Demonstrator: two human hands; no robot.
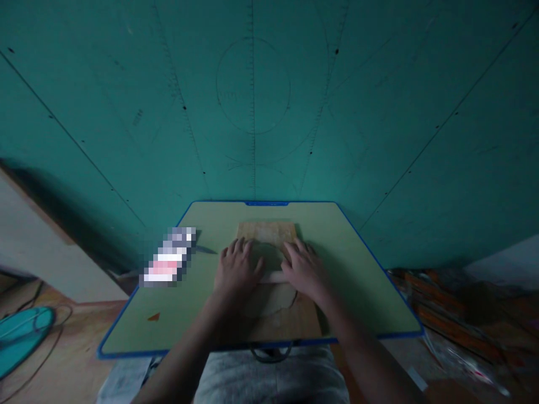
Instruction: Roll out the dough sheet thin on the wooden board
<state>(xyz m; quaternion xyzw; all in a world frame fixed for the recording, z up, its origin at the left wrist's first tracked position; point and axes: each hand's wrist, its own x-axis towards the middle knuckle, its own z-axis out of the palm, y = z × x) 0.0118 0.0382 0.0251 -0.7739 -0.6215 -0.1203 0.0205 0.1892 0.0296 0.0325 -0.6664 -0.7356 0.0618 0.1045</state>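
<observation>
A pale rolling pin [273,276] lies crosswise on a flat, thin sheet of dough [267,300]. The dough rests on a wooden board [295,322] and sticks out on both sides of the pin. My left hand [239,264] lies over the pin's left part, fingers stretched forward and thumb pointing inward. Over the right part, my right hand [305,266] presses palm down, its fingers also extended and slightly bent. Both palms hide the ends of the pin; only its middle shows between the thumbs.
The board sits on a pale green folding table [362,292] with a blue rim. To the left are a pixelated item [168,258], a pointed dark blade [206,249] and a small orange triangle [154,317]. A green wall [269,112] with drawn lines rises behind.
</observation>
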